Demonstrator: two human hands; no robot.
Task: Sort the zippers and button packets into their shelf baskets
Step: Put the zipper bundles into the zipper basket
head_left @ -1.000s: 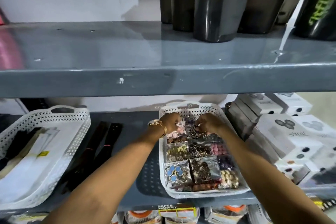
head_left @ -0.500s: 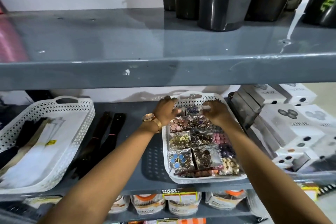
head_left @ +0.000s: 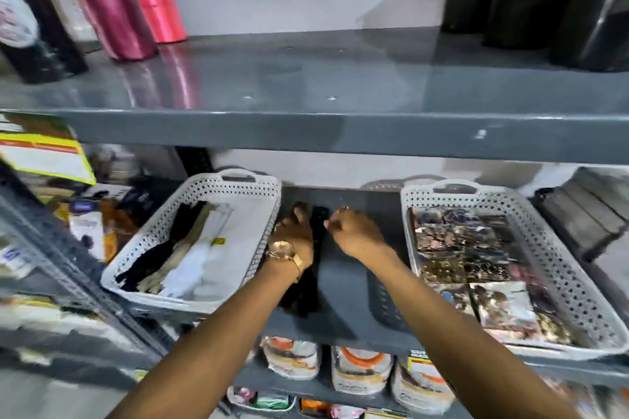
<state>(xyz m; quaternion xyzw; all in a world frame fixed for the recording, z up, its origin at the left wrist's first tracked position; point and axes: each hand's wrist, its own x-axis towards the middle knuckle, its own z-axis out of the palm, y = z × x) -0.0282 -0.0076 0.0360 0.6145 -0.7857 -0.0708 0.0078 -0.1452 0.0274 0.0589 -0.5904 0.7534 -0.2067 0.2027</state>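
Note:
Black zippers (head_left: 315,270) lie loose on the grey shelf between two white perforated baskets. My left hand (head_left: 296,235), with a gold watch on the wrist, is curled over their upper left part. My right hand (head_left: 357,235) has its fingertips at the top of the right-hand strip; motion blur hides whether it grips. The left basket (head_left: 190,201) holds black, beige and white zippers (head_left: 177,248). The right basket (head_left: 561,265) is filled with clear button packets (head_left: 459,241).
The upper shelf's front edge (head_left: 306,133) hangs low over the baskets. Pink rolls (head_left: 136,3) and dark tumblers (head_left: 544,3) stand on it. Grey boxes (head_left: 585,221) sit right of the button basket, and bagged goods (head_left: 360,371) fill the shelf below.
Both hands have left the button basket and moved left to the black zippers on the shelf. The view has swung left, so the baskets now sit further right in frame.

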